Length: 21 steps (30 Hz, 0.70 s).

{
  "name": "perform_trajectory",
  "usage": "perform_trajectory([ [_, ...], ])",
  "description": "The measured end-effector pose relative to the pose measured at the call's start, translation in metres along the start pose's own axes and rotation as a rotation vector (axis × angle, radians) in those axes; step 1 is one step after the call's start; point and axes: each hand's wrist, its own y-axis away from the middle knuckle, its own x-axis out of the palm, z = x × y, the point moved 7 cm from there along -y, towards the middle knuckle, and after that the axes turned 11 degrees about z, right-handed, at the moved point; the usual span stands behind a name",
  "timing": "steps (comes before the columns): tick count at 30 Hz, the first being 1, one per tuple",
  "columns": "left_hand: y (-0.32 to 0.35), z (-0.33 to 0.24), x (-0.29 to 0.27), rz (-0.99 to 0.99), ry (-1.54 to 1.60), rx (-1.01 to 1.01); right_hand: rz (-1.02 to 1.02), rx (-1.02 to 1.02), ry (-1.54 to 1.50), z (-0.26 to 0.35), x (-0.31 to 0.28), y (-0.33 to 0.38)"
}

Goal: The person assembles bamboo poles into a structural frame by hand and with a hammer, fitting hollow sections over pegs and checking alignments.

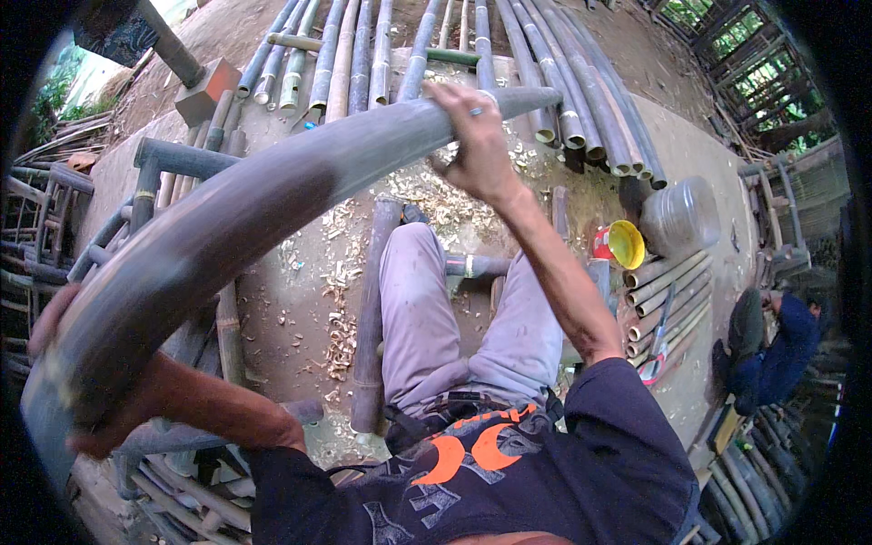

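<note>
I hold a long, thick, dark grey bamboo pole (272, 195) that runs from the lower left up to the top centre. My left hand (64, 381) wraps around its near end at the lower left. My right hand (472, 141), with a ring on one finger, grips the pole close to its far end. The pole hangs above my grey-trousered legs (454, 318) and the dirt ground strewn with wood chips (345, 291).
Rows of bamboo poles (563, 82) lie at the top. Shorter cut poles (668, 291) lie at the right by a red-and-yellow container (622, 243) and a clear plastic jug (681, 216). A bamboo frame (54, 227) stands at the left. Another person (772, 350) crouches at the right.
</note>
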Motion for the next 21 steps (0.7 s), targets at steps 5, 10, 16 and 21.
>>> perform_trajectory([
  [5,-0.022,0.0,0.035,0.12,0.321,0.007,-0.075,-0.045,-0.062,-0.02,-0.024,0.01],
  [10,0.052,0.055,0.09,-0.039,0.254,-0.105,-0.091,-0.151,-0.081,0.048,-0.042,-0.003],
  [16,0.025,0.012,0.078,-0.013,0.766,-0.132,-0.036,-0.144,0.057,0.002,-0.081,0.021],
  [21,-0.006,-0.044,0.025,0.097,0.17,-0.098,0.058,0.146,0.091,-0.101,-0.093,0.099],
])
